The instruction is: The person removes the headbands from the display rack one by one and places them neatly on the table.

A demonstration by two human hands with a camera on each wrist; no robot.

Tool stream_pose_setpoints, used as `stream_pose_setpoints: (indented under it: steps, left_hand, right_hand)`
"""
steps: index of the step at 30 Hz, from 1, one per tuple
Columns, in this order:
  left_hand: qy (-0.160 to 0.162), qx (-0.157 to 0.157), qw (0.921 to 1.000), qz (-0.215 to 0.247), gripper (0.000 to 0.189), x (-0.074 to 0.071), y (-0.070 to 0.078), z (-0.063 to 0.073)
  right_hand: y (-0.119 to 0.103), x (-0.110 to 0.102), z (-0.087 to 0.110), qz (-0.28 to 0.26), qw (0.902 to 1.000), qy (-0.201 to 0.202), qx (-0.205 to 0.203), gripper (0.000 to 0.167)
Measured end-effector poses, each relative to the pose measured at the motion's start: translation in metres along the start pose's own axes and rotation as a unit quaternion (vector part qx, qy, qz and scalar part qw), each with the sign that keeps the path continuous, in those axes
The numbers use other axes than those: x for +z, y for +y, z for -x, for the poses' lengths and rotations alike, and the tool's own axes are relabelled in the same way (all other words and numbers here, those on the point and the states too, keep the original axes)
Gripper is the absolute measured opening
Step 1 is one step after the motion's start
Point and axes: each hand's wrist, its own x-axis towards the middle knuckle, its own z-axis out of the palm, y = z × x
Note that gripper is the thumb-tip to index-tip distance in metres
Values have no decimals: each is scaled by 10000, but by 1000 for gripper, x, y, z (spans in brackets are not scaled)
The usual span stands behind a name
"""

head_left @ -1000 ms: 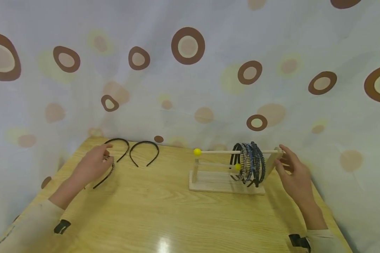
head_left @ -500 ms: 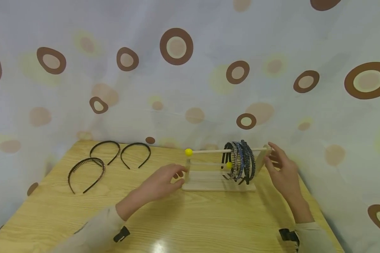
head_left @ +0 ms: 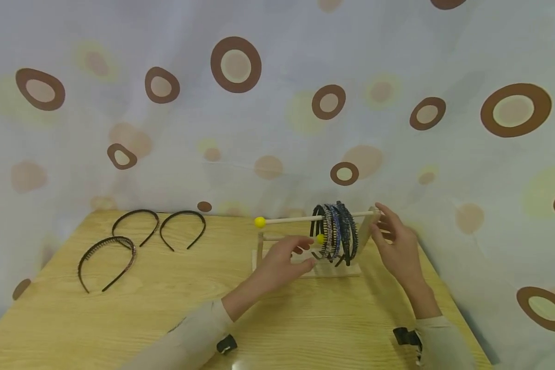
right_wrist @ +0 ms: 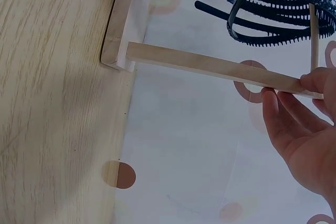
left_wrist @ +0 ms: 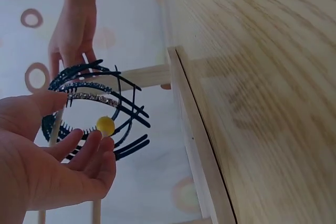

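A wooden headband stand has horizontal rods with yellow ball ends. Several dark headbands, some sparkly and toothed, hang bunched toward the right end of its upper rod. My left hand is at the left side of this bunch, thumb and forefinger apart; in the left wrist view its fingers lie close to the yellow ball, and one fingertip meets or overlaps the nearest headband. My right hand pinches the top of the stand's right upright between thumb and fingers.
Three separate headbands lie at the table's left: a toothed one in front, one black behind it, another black one to their right. A patterned curtain rises behind the wood-grain table.
My left hand has left the toothed headband at the left and moved right, past the stand's left end, to the hanging bunch. My right hand keeps its grip on the upright.
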Motion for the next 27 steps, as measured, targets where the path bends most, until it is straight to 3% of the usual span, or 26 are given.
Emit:
stream_pose_setpoints:
  steps: [5, 9, 16, 27]
  left_hand:
    - [121, -34, 9996, 271, 50, 17, 6, -8]
    - [361, -19, 9991, 239, 44, 23, 12, -10]
    - [673, 203, 9971, 299, 29, 14, 19, -11]
    - [478, 117, 9954, 822, 19, 13, 20, -12]
  right_hand:
    - [-2, -2, 0, -1, 10000, -9, -16, 56]
    - [-2, -2, 0, 30, 10000, -31, 16, 57]
    - [-3, 2, -4, -21, 10000, -70, 12, 57]
    - [-2, 1, -2, 13, 10000, -62, 30, 55]
